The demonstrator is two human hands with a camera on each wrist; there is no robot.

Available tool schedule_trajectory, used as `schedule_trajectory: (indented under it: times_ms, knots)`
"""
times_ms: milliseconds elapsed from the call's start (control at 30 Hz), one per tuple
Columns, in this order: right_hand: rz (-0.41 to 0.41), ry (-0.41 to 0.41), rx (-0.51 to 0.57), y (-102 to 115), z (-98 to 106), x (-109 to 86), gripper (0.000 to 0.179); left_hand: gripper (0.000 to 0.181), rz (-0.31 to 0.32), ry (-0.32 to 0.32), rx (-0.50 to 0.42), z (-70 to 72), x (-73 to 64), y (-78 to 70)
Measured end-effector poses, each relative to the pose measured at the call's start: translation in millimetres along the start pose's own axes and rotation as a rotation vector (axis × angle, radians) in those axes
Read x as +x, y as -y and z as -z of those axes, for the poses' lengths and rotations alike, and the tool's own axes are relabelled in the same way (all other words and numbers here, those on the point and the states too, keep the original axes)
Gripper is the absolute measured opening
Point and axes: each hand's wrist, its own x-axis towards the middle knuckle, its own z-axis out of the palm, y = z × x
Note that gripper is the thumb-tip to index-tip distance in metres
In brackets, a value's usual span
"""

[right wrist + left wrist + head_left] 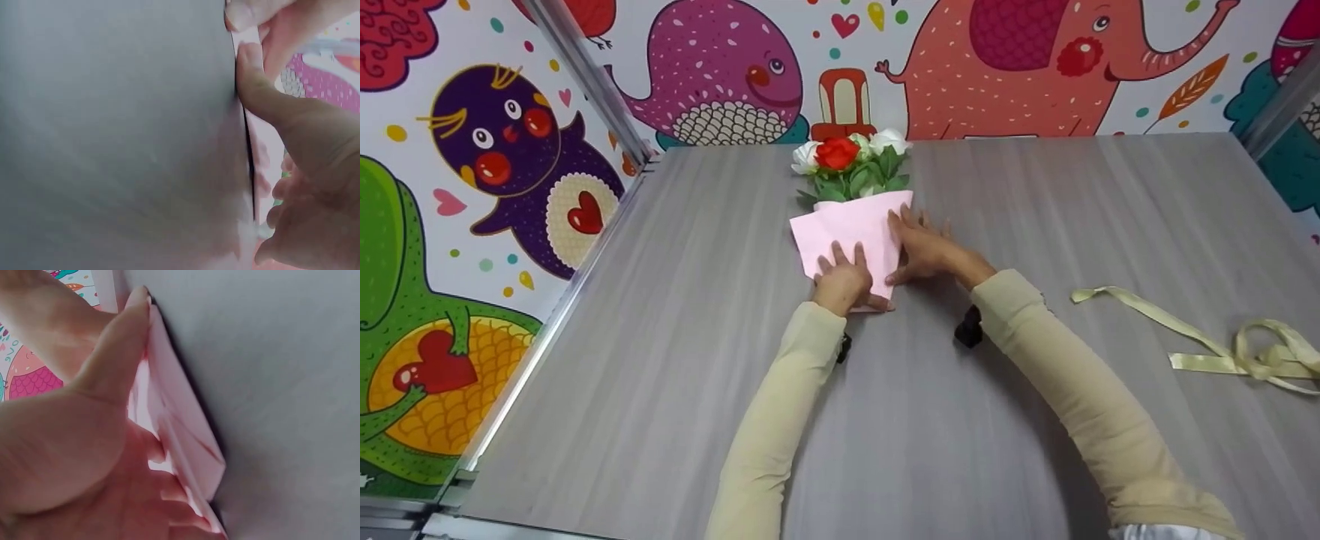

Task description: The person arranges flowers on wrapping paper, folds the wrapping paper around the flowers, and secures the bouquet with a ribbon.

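together, two hands [844, 283] [928, 250] touch one wrapper [859, 225] with one red flower [837, 154].

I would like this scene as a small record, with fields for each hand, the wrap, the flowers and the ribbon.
Left hand: fingers spread, resting on the wrap
Right hand: touching the wrap's right edge
Wrap: pink, around the lower bouquet
Flowers: red and white, beyond the wrap's far edge
Ribbon: pale yellow, loosely looped, right of both hands
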Motion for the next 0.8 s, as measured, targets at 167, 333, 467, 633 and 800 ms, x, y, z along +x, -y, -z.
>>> schedule_trajectory:
  times_ms: [167,333,467,633,800]
  knots:
    - [-0.082,-0.089,0.082,-14.7,6.0,8.4,0.108,0.119,0.022,0.011,0.003,1.2,0.5,-2.4]
    - [-0.179,-0.118,0.122,-19.5,5.4,14.8,0.093,0.121,0.042,0.036,0.042,4.4,0.6,-2.2]
    - [-0.192,-0.091,0.105,-23.4,6.3,14.3,0.090,0.124,0.070,0.048,0.043,6.0,0.3,-1.5]
    - [-0.165,-0.023,0.085,-26.5,8.5,10.0,0.099,0.123,0.059,0.006,0.030,4.2,-0.8,-2.4]
    - [-0.144,0.013,0.049,-27.2,8.7,8.1,0.105,0.121,0.026,-0.068,0.072,1.5,-3.1,-5.0]
